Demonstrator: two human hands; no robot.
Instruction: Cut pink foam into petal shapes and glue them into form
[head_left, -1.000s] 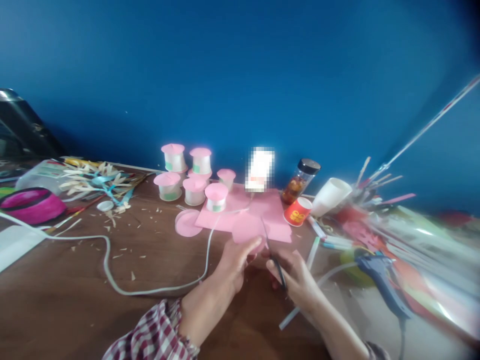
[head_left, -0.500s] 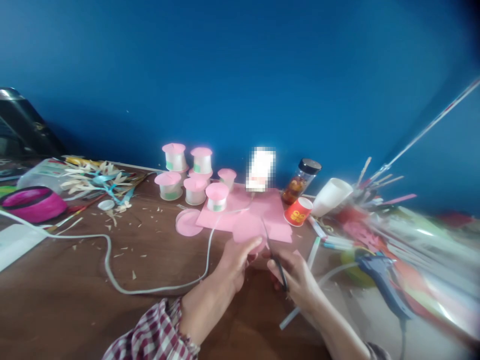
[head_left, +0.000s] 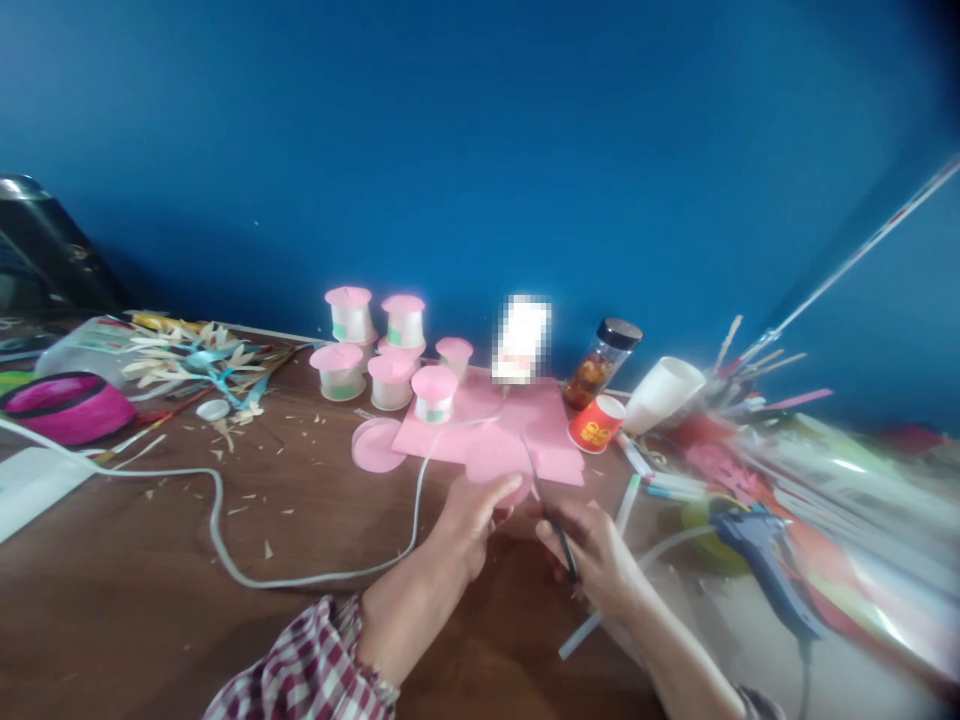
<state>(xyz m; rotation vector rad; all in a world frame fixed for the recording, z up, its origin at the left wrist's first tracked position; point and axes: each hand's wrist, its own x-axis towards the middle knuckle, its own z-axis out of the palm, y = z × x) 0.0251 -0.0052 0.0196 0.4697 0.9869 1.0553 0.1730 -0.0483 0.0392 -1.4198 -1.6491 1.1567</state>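
Note:
Between thumb and fingers, my left hand (head_left: 480, 515) pinches a round piece of pink paper (head_left: 491, 462). My right hand (head_left: 589, 550) is closed on dark-handled scissors (head_left: 559, 535), whose blades point up along the right edge of the paper. Behind both hands lie flat pink sheets (head_left: 555, 425) on the brown table. Left of them is a cut pink paper disc (head_left: 376, 446). Small paper cups topped with pink discs, such as one cup (head_left: 433, 408) at the sheet's edge, stand in a group, some stacked. My right fingers partly hide the scissor handles.
A white cable (head_left: 315, 577) curves over the table (head_left: 135, 590). A lit phone (head_left: 521, 340), blurred out, stands at the wall. A lidded jar (head_left: 592, 375), red paper cup (head_left: 598, 424) and white cup (head_left: 664, 392) sit right of it. A glue gun (head_left: 772, 560) lies far right.
Almost nothing differs. The scissors and my right hand have shifted very slightly, and the paper stays in my left hand.

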